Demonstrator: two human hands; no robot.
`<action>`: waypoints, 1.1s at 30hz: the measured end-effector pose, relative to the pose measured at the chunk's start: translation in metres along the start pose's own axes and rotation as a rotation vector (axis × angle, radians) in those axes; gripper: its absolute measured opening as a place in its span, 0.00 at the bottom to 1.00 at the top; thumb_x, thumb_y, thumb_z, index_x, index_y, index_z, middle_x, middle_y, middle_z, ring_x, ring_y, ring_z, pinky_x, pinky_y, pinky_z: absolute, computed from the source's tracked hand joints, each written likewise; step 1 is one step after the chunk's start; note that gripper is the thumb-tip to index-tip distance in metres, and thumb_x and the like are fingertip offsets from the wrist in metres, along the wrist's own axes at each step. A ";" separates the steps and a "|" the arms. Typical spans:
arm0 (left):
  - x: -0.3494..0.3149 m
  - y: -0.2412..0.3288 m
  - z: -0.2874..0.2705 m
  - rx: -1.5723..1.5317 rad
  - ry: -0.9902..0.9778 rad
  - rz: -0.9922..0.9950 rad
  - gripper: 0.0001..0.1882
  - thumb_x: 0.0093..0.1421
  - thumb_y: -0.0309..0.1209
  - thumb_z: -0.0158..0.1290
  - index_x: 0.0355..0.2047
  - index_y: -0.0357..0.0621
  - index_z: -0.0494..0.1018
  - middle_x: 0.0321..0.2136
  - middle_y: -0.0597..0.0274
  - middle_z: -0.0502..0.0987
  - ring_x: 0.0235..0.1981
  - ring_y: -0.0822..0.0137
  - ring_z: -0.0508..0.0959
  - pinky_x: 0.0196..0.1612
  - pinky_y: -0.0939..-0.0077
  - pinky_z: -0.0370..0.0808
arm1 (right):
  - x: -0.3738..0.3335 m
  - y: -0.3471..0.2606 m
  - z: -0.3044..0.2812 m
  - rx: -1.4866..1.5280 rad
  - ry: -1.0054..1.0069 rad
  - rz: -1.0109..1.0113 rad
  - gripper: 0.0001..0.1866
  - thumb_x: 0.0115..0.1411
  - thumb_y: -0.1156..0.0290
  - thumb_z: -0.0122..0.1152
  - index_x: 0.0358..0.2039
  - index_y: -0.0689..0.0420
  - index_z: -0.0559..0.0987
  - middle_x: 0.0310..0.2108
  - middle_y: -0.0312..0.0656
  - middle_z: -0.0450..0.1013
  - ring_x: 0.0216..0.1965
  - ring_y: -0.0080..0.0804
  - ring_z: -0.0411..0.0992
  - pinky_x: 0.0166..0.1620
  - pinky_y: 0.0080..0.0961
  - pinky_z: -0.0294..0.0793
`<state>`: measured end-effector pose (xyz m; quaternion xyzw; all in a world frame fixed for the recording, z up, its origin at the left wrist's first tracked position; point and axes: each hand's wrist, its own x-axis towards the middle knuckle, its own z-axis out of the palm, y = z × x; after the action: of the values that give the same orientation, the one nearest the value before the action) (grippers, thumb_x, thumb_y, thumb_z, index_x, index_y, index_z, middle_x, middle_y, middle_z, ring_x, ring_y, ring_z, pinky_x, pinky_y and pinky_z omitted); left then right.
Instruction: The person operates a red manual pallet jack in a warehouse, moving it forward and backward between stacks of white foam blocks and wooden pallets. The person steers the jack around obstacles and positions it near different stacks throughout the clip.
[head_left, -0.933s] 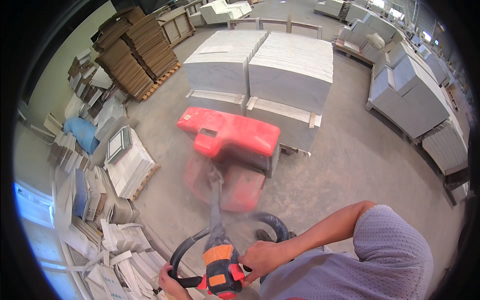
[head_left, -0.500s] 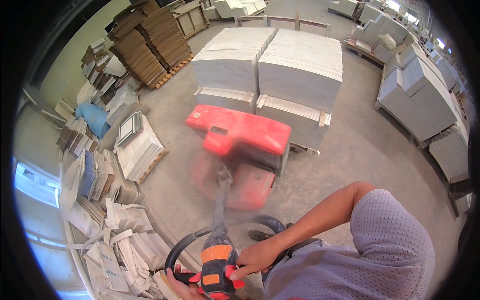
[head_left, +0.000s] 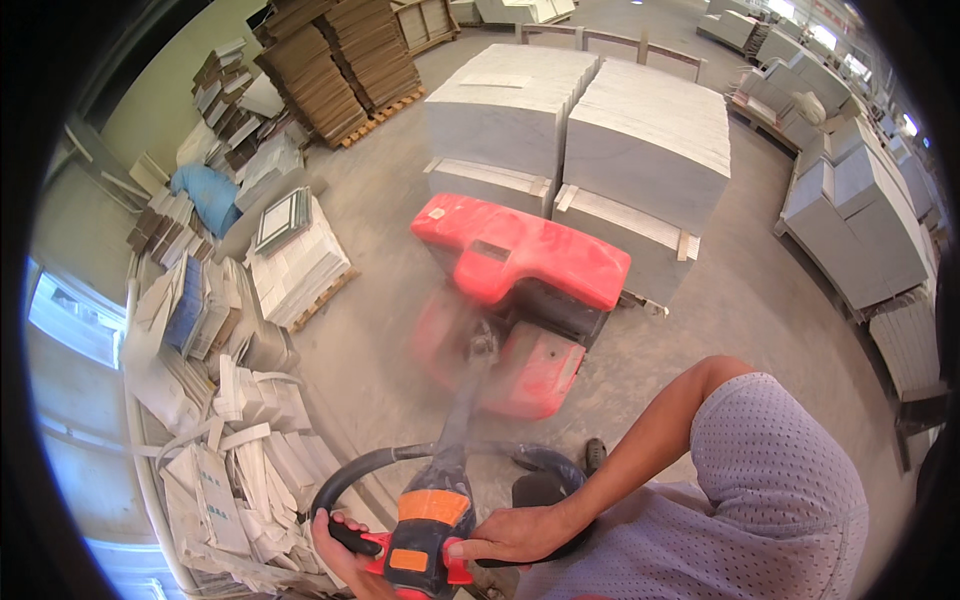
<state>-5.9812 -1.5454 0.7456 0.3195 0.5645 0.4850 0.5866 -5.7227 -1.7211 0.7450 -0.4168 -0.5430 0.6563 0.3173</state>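
Both my hands are on the control handle [head_left: 432, 515] of a red electric pallet truck [head_left: 540, 255]. My left hand [head_left: 343, 555] wraps round the handle's left grip. My right hand [head_left: 512, 534] closes on its right side, with the thumb at a red lever. From the handle a long shaft runs forward to the truck's red body, partly blurred. A black hoop curves around the handle. Right beyond the truck stand two stacks of pale stone slabs [head_left: 512, 105], packed upright side by side; the truck's forks are hidden.
Broken slabs and offcuts [head_left: 265, 490] are heaped along the left wall. Farther off there, a pallet of pale tiles [head_left: 300, 262] and stacks of brown cardboard [head_left: 345, 75] stand. More slab stacks [head_left: 850, 200] line the right side. My shoe [head_left: 595, 455] shows on the concrete floor.
The truck's body and the slab stacks have shifted right and slightly up in the picture. The handle has shifted a little left. Both hands have stayed on it.
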 end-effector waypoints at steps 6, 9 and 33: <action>0.056 0.025 0.006 0.058 -0.063 -0.031 0.12 0.64 0.39 0.54 0.33 0.47 0.66 0.22 0.66 0.70 0.17 0.69 0.71 0.20 0.71 0.73 | 0.050 -0.005 0.011 0.107 0.028 0.052 0.48 0.68 0.31 0.26 0.27 0.67 0.79 0.15 0.47 0.71 0.21 0.38 0.76 0.32 0.35 0.76; 0.084 0.036 0.022 0.073 -0.085 -0.049 0.13 0.63 0.39 0.56 0.31 0.47 0.66 0.21 0.67 0.70 0.17 0.69 0.71 0.20 0.70 0.72 | 0.064 -0.018 0.005 0.197 0.045 0.101 0.49 0.66 0.29 0.27 0.32 0.67 0.79 0.15 0.45 0.70 0.21 0.36 0.76 0.31 0.34 0.76; 0.255 0.097 0.137 0.193 -0.336 -0.095 0.11 0.62 0.39 0.56 0.30 0.48 0.68 0.20 0.68 0.71 0.16 0.71 0.71 0.20 0.74 0.70 | 0.259 -0.046 -0.044 0.514 0.343 0.006 0.45 0.63 0.27 0.36 0.42 0.62 0.78 0.20 0.38 0.65 0.18 0.30 0.69 0.25 0.31 0.68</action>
<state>-5.8958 -1.2529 0.7672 0.4238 0.5169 0.3400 0.6615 -5.8018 -1.4665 0.7346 -0.4293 -0.2967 0.6932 0.4972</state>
